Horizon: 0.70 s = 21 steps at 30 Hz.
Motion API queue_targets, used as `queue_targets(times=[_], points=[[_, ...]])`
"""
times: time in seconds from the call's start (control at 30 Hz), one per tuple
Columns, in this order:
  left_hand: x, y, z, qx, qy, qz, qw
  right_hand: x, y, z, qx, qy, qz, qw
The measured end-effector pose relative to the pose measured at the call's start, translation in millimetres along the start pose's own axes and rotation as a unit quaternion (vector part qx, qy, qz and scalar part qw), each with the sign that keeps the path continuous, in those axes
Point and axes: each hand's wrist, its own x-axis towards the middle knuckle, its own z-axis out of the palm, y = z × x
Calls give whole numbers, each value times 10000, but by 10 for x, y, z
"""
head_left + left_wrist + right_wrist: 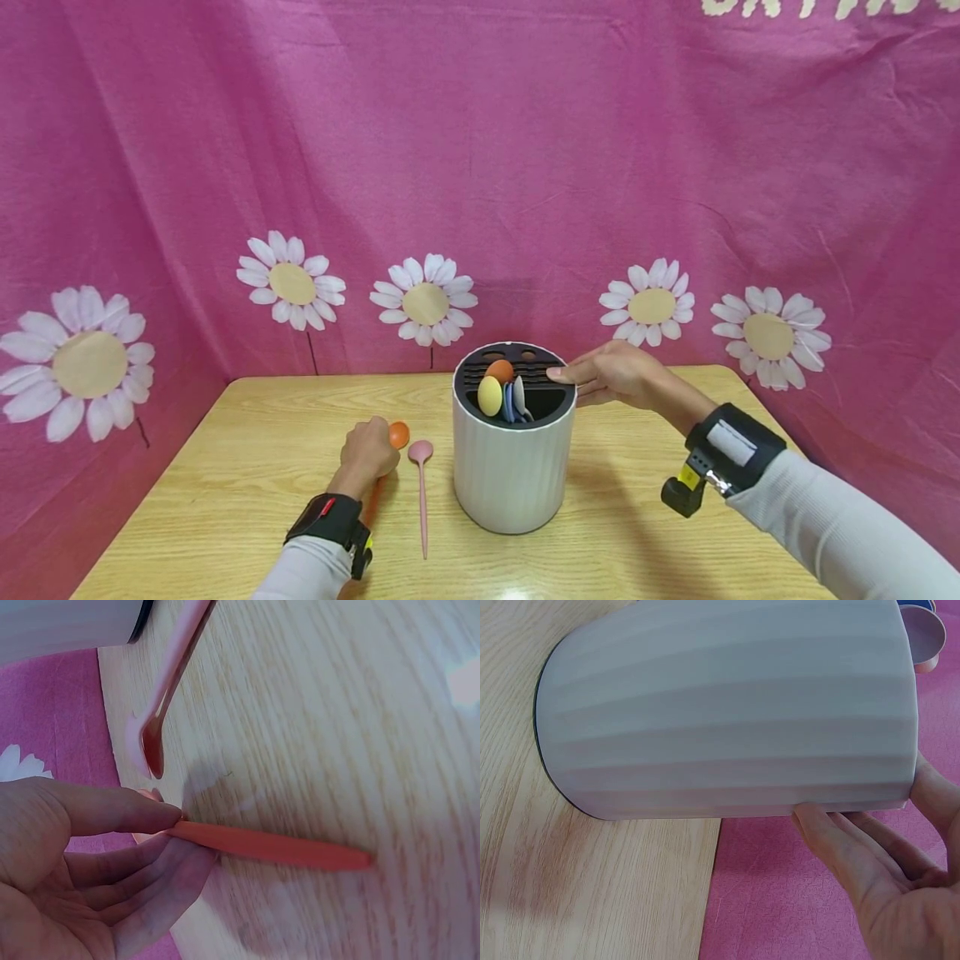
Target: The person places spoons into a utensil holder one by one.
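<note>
My left hand (pixel 367 454) pinches the handle of an orange spoon (pixel 277 847) between thumb and fingers, low over the table. In the head view the spoon's bowl peeks out past the knuckles. Just to its right lies a pink spoon (pixel 423 500), bowl pointing away from me. A white ribbed utensil holder (pixel 510 475) with a black slotted top stands upright at the middle. My right hand (pixel 618 372) grips its right rim, thumb over the top edge and fingers along the outer wall. Inside the holder stand a yellow spoon (pixel 490 396), an orange one and several blue and grey ones.
The light wooden table (pixel 247 467) ends at a pink cloth backdrop (pixel 525 183) decorated with white paper daisies (pixel 426 302). The holder stands between my two arms, toward the table's far side.
</note>
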Motion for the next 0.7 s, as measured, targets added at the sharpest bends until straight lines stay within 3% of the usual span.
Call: queue_targets(times=[0.7], points=[[-9,4,-1,162,-116,-58,9998,-15,-6,17,-92,76,-3,9999]])
